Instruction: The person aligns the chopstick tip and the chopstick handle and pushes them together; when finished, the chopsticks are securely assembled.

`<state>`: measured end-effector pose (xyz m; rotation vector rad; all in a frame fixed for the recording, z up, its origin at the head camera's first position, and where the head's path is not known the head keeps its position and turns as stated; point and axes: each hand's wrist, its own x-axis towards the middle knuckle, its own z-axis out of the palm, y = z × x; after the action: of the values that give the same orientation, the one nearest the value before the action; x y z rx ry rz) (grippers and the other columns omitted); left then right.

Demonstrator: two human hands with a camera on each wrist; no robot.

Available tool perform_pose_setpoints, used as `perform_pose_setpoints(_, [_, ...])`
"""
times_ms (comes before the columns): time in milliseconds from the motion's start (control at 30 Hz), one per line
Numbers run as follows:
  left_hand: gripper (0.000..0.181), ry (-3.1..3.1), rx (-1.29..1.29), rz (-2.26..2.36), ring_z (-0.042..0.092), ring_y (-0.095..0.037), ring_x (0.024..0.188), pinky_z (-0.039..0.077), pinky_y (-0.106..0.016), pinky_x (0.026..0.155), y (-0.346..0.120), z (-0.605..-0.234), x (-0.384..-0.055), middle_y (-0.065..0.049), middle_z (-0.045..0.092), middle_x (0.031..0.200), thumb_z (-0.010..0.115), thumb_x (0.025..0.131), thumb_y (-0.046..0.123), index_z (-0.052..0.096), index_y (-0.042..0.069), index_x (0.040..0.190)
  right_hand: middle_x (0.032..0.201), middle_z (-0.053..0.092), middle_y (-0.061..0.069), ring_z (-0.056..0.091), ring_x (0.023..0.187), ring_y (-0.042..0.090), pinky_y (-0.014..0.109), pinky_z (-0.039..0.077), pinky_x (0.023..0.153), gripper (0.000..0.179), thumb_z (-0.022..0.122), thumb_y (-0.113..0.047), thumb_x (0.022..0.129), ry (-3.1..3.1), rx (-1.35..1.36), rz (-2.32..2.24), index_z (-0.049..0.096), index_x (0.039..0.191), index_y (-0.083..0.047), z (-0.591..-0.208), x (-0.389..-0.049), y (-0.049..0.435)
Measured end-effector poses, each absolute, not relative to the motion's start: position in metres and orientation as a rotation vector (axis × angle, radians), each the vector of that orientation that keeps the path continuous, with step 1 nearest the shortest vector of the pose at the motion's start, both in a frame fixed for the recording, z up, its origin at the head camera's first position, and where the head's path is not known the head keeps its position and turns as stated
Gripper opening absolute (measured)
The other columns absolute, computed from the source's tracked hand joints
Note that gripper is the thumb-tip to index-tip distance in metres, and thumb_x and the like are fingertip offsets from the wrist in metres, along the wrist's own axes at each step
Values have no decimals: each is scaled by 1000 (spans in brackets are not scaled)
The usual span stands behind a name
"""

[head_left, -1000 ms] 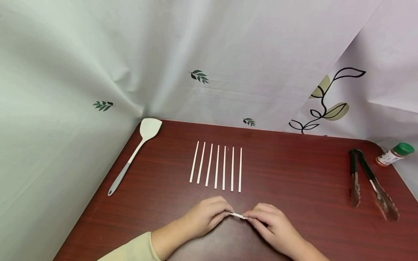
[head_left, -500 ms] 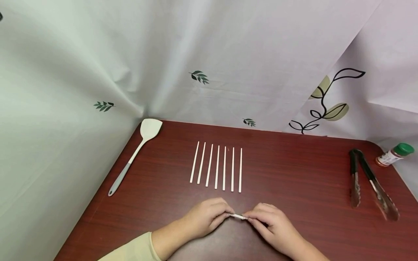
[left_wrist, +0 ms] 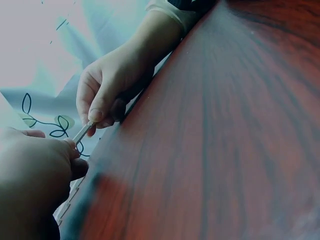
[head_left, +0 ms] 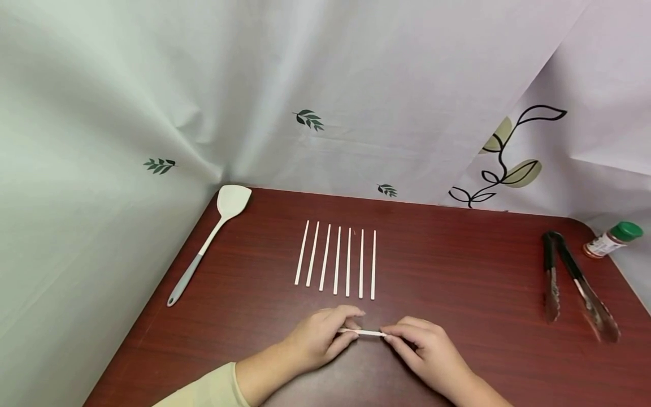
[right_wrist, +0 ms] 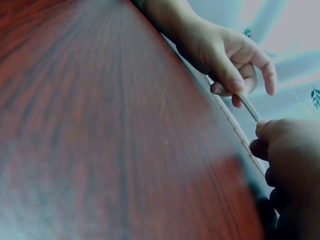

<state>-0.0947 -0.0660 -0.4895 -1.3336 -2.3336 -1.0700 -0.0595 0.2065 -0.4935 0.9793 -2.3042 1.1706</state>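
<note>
Between my two hands a thin white stick (head_left: pixel 371 333) lies almost level, close over the front of the reddish-brown table (head_left: pixel 458 271). My left hand (head_left: pixel 315 342) pinches its left part with the thumb against the fingers, and its index finger is lifted off. At the other end, the thumb and fingertips of my right hand (head_left: pixel 427 347) pinch the tip. Both ends are partly hidden by fingers. In the right wrist view the stick (right_wrist: pixel 250 108) spans the short gap from hand to hand. Beyond the hands, several similar white sticks (head_left: pixel 338 260) lie side by side in a row.
A white spatula (head_left: pixel 233 200) with a grey handle lies along the left edge. At the right are metal tongs (head_left: pixel 551 254) with black handles, beside a green-capped shaker bottle (head_left: pixel 605 244). A pale curtain (head_left: pixel 356 85) with leaf prints hangs behind the table.
My left index finger has lifted away from the stick, and more of the stick shows. It lies more level than before. My right hand has hardly moved.
</note>
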Motion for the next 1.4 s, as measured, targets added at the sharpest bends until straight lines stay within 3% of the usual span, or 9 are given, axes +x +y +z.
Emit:
perform_pose_setpoints(333, [34, -2268, -1371, -1037, 72, -5, 94, 57, -22, 86, -65, -490, -95, 3, 75, 105, 82, 92, 10, 64, 11, 122, 97, 75, -7, 68, 81, 4, 16, 54, 74, 19, 80, -4, 94, -2267, 1005, 1166, 81, 110, -14, -496, -60, 205])
perform_pose_setpoints(667, [21, -2153, -1407, -1030, 67, -2, 89, 53, -16, 87, -63, -490, -96, 7, 71, 97, 79, 93, 7, 65, 13, 108, 96, 75, -5, 68, 80, 5, 16, 53, 73, 11, 76, -10, 100, -2232, 1001, 1164, 80, 110, -12, -494, -59, 201])
perform_pose_setpoints(867, [2, -2140, -1412, -1037, 67, -2, 87, 53, -15, 86, -63, -490, -96, 7, 69, 93, 67, 105, 14, 66, 13, 104, 97, 75, -5, 68, 81, 5, 16, 53, 74, 10, 76, -10, 100, -2232, 994, 1140, 80, 109, -12, -493, -57, 199])
perform_pose_setpoints(967, [11, -2143, -1413, -1045, 67, -2, 87, 53, -15, 86, -63, -490, -96, 7, 70, 93, 60, 110, 17, 67, 12, 103, 97, 75, -5, 68, 81, 5, 16, 53, 74, 9, 75, -12, 101, -2224, 995, 1136, 80, 109, -12, -494, -56, 198])
perform_pose_setpoints(1133, [5, -2143, -1427, -1079, 67, -2, 88, 53, -13, 86, -64, -489, -96, 7, 70, 94, 67, 103, 9, 67, 13, 101, 96, 75, -6, 68, 80, 4, 16, 53, 73, 9, 73, -13, 102, -2229, 999, 1136, 80, 109, -12, -493, -56, 197])
perform_pose_setpoints(1300, [19, -2128, -1458, -1099, 67, -2, 89, 52, -13, 87, -65, -489, -97, 7, 71, 95, 75, 92, -1, 68, 14, 100, 96, 74, -6, 67, 80, 3, 15, 53, 73, 13, 77, -6, 98, -2243, 999, 1139, 79, 109, -12, -492, -55, 197])
perform_pose_setpoints(1400, [21, -2124, -1470, -1109, 67, -2, 89, 52, -12, 87, -64, -490, -98, 7, 71, 95, 76, 91, -3, 69, 15, 100, 96, 74, -7, 67, 80, 3, 16, 53, 73, 19, 79, -2, 93, -2262, 980, 1145, 79, 109, -13, -492, -54, 197])
